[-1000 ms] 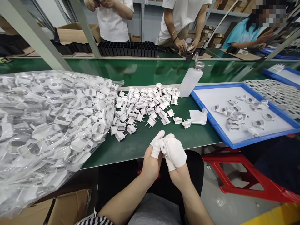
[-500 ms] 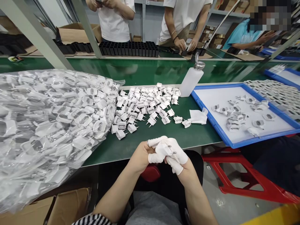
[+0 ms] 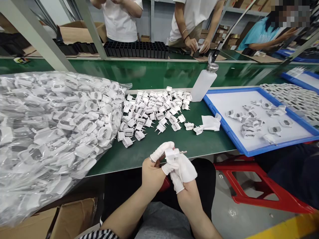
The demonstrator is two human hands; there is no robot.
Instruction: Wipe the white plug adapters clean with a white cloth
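Observation:
Both of my hands meet over my lap at the green bench's near edge, white cots on the fingers. My left hand [image 3: 153,166] pinches a small white plug part [image 3: 172,153] whose two metal pins point right. My right hand [image 3: 184,172] grips the same part from below, with a white cloth wrapped over its fingers. A loose pile of white plug parts [image 3: 154,111] lies on the bench just beyond my hands. A folded white wipe [image 3: 210,122] rests beside that pile.
A large clear bag of plug parts [image 3: 54,126] fills the left. A blue-rimmed tray [image 3: 224,127] with several parts sits right, behind it a white dispenser bottle [image 3: 203,84]. Red stool [image 3: 251,189] below right. Cardboard box [image 3: 62,222] lower left. Other people stand across the conveyor.
The plug part has turned in my hands: its pins now point right at the top of the grip. My left forefinger has lifted and stretched out over it.

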